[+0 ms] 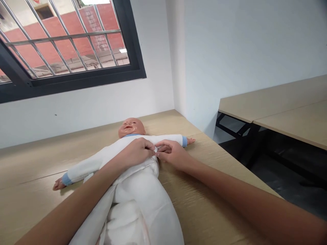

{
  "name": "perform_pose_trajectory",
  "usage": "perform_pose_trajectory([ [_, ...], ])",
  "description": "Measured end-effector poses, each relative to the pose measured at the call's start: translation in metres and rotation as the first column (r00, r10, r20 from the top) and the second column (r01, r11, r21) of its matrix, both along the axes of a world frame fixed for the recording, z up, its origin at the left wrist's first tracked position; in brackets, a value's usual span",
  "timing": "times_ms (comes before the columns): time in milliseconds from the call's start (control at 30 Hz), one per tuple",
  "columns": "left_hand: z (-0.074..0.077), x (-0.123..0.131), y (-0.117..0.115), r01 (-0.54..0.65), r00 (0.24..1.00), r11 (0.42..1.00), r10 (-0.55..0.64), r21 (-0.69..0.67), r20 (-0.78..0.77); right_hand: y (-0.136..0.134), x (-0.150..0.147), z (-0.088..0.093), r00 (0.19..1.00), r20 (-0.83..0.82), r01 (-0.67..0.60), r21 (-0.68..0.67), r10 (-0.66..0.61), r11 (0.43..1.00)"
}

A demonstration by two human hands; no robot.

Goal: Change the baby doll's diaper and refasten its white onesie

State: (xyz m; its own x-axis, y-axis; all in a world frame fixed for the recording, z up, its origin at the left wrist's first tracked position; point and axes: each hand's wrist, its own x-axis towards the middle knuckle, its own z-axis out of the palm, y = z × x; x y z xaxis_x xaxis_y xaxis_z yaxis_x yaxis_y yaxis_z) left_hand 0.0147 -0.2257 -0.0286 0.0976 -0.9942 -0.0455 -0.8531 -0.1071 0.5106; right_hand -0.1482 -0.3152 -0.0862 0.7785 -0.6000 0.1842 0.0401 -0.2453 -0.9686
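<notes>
A baby doll (131, 127) with a vinyl head lies on its back on a wood-grain table (33, 163), its arms spread out. It wears a white long-sleeved suit (87, 166) with blue cuffs and a blue collar. My left hand (135, 153) pinches the front of the suit at the chest. My right hand (172, 154) comes in from the other side, its fingertips gripping the same spot beside a small white fastening (155, 149). The fingers hide most of that fastening. Loose white fabric covers the doll's lower body, so its legs do not show.
The doll's table meets a white wall corner (174, 85) at the far end, and its right edge drops to a dark floor. Another pale table (276, 102) stands on the right. A barred window (63, 41) is set in the wall at upper left.
</notes>
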Motion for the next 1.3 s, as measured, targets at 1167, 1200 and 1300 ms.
perform_pose_trajectory([
  [1167, 0.002, -0.006, 0.003, -0.021, 1.000, 0.999, 0.021, -0.031, -0.004, -0.010, -0.005, -0.011, 0.897, -0.245, 0.129, -0.650, -0.367, 0.749],
  [1200, 0.002, -0.006, 0.004, -0.020, 1.000, 0.999, 0.020, -0.031, -0.009, -0.010, -0.005, -0.010, 0.891, -0.253, 0.128, -0.657, -0.378, 0.743],
  [1300, 0.003, -0.007, 0.005, -0.016, 1.000, 0.999, 0.016, -0.030, -0.025, -0.010, -0.007, -0.009, 0.912, -0.212, 0.146, -0.634, -0.352, 0.760],
])
